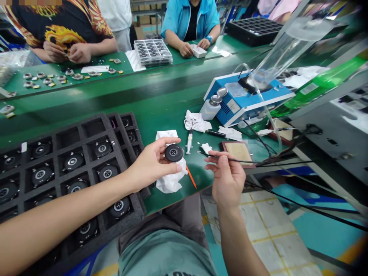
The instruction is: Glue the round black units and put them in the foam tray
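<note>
My left hand is closed around a small round black part with a pale centre, held over a crumpled white cloth at the table's near edge. My right hand pinches a thin black pen-like tool with a cable trailing off to the right; its tip points left toward the part, a short gap away. At my left stands a black foam tray with several similar round parts in its compartments.
A blue and white machine stands at the right behind a brown pad, a syringe, a white bottle and tissues. Across the green table, other people handle small parts beside a clear tray.
</note>
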`<state>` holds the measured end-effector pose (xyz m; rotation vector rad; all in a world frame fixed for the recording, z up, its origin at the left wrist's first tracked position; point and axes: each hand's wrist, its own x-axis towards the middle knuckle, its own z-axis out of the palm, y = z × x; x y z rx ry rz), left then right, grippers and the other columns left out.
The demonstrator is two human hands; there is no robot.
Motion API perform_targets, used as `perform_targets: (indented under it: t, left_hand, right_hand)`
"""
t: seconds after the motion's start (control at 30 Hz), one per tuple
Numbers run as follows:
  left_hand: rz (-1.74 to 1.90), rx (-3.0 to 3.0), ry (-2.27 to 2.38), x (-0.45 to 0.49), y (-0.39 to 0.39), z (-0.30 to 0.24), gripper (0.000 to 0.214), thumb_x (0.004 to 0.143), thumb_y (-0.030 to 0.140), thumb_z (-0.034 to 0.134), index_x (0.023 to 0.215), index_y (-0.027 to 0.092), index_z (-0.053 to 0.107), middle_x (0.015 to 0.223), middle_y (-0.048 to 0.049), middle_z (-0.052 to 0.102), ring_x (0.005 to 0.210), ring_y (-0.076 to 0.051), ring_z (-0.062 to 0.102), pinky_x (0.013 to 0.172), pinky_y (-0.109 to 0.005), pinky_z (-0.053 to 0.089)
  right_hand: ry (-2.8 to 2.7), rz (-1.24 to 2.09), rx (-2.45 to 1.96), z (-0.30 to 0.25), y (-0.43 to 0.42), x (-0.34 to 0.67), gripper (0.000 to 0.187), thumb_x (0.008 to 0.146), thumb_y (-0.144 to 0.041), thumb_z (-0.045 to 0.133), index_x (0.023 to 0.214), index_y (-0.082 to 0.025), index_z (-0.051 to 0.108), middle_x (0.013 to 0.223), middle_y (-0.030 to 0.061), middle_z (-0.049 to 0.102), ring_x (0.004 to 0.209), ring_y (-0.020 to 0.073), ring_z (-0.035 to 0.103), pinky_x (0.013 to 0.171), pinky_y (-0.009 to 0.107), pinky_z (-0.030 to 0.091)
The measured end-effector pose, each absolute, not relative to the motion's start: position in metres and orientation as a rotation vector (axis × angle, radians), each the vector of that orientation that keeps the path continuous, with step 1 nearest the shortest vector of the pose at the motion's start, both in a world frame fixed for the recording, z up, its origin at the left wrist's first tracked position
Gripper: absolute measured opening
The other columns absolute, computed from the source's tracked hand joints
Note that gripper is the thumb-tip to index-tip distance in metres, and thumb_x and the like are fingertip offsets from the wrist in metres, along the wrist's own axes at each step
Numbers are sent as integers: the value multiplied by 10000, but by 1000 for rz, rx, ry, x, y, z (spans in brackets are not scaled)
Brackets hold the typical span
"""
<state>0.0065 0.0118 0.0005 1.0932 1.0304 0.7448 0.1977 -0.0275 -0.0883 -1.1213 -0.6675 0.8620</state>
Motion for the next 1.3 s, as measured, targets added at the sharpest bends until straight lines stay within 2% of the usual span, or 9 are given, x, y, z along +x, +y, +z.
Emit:
perform_targets:
  t: [0.17,0.33,0.47,0.6,0.77,0.9,1.03,1.2,1.3]
  left_hand:
    - [707,1145,1021,7,11,-5,662,604,78,827,1200,195,564,948,-8,662,832,-156,648,768,-298,497]
    - [685,1146,1013,6,12,-9,548,586,79,832,1025,195,524,952,-19,669,858,-160,654,783,-308,494]
    - [632,1183,978,4,13,-7,537,620,92,813,1088,181,565,1017,-40,677,916,-164,644,827,-316,491]
    - [578,1229,983,3,12,-4,572,624,146,838,1134,194,581,1019,-35,675,894,-176,638,814,-330,499]
    - [565,1450,1073,2,12,-5,534,608,243,875,1066,202,604,929,-11,653,814,-180,601,706,-310,470]
    - [553,1586,1111,5,10,-2,415,643,280,839,979,193,610,871,-7,645,789,-182,579,705,-317,459]
    - [514,1672,1117,8,7,2,309,700,262,766,948,190,597,833,-2,637,757,-176,562,703,-324,446]
    - [542,1690,1185,7,5,1,520,681,191,726,1148,208,499,862,17,591,713,-159,538,659,-311,407]
    - [548,1698,1259,6,5,0,516,645,173,718,1092,214,463,881,19,554,725,-154,524,670,-312,400]
  right_hand:
    - [-761,892,-1226,-102,-23,203,279,908,-465,669,994,-204,717,979,70,758,838,183,703,654,287,554]
    - [-858,1047,-1383,-108,-22,211,383,865,-521,694,1030,-180,741,942,94,792,720,164,693,582,270,525]
    - [-873,1164,-1336,-102,-31,211,359,834,-515,732,971,-184,754,815,66,777,622,135,637,509,238,476]
    - [-979,1241,-1174,-79,-31,199,293,878,-491,707,968,-218,762,821,46,770,641,146,665,520,253,510]
    - [-985,1408,-1088,-63,-25,181,397,876,-585,678,839,-200,766,709,41,742,524,130,629,438,236,469]
    - [-963,1473,-1087,-63,-26,174,462,853,-626,684,721,-185,737,533,8,647,432,115,561,379,220,393]
    - [-1030,1495,-1079,-63,-30,171,483,874,-607,667,649,-181,688,461,-9,601,386,93,501,379,209,367]
    - [-1012,1543,-1052,-60,-29,164,486,824,-634,694,644,-182,682,500,-6,622,388,91,508,358,205,342]
    - [-1020,1511,-1120,-66,-29,172,506,818,-669,666,717,-176,710,590,24,678,411,99,527,371,220,351]
